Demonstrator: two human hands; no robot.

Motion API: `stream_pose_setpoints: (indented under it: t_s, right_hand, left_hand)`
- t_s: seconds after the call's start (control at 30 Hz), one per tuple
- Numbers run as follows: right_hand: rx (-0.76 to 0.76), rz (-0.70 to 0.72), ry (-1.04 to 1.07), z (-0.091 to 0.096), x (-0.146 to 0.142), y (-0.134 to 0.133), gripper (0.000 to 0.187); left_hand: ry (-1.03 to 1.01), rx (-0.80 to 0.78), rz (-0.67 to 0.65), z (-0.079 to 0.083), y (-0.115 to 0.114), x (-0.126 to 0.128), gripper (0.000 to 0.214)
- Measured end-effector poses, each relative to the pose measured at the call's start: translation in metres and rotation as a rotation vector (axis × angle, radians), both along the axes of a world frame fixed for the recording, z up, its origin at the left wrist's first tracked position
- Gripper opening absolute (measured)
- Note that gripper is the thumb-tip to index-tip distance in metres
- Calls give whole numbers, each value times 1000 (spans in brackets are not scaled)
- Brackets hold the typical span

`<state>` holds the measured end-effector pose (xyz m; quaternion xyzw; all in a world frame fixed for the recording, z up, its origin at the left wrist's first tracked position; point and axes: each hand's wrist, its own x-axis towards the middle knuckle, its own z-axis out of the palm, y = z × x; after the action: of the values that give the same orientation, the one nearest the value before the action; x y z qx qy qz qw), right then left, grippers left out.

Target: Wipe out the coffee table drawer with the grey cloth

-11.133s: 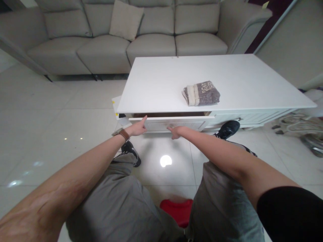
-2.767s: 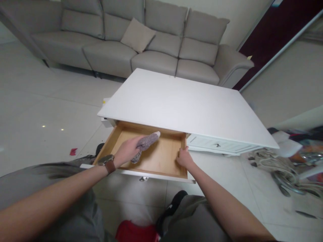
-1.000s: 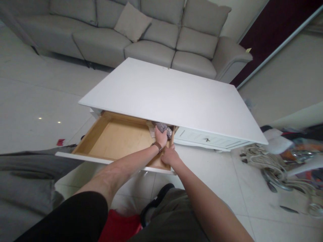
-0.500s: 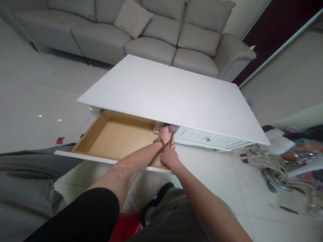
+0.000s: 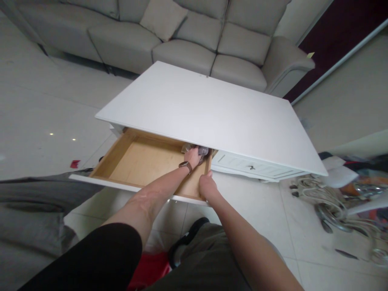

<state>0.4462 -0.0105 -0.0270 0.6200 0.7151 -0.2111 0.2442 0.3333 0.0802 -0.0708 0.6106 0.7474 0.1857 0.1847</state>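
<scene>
A wooden drawer [image 5: 142, 157] is pulled out of the white coffee table [image 5: 209, 109]. My left hand [image 5: 192, 155], with a watch on its wrist, reaches into the drawer's back right corner. Its fingers are closed on a grey, plastic-wrapped bundle [image 5: 202, 151], partly hidden by the hand and the tabletop. Clear crinkled plastic shows just left of those fingers. My right hand [image 5: 207, 186] is wrapped over the drawer's right side wall, close to the front corner.
A second drawer front with a small knob [image 5: 251, 167] is closed on the right. Behind the table stands a grey sofa [image 5: 188, 56]. Cables and other items [image 5: 318, 198] lie on the floor at right. Grey fabric [image 5: 33, 218] is at lower left, with a red item [image 5: 151, 268] by my foot.
My left hand has shifted a little left, away from the drawer's side wall, and more of the grey bundle shows. My right hand stays at the side wall. The view has tilted slightly.
</scene>
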Motion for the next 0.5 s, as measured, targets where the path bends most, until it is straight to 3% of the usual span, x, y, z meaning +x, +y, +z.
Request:
stream_pose_setpoints:
  t_s: [0.5]
  right_hand:
    - [26,36,29,6,4,-4,42]
  left_hand:
    - [147,-27,244,1,-5,-100,43]
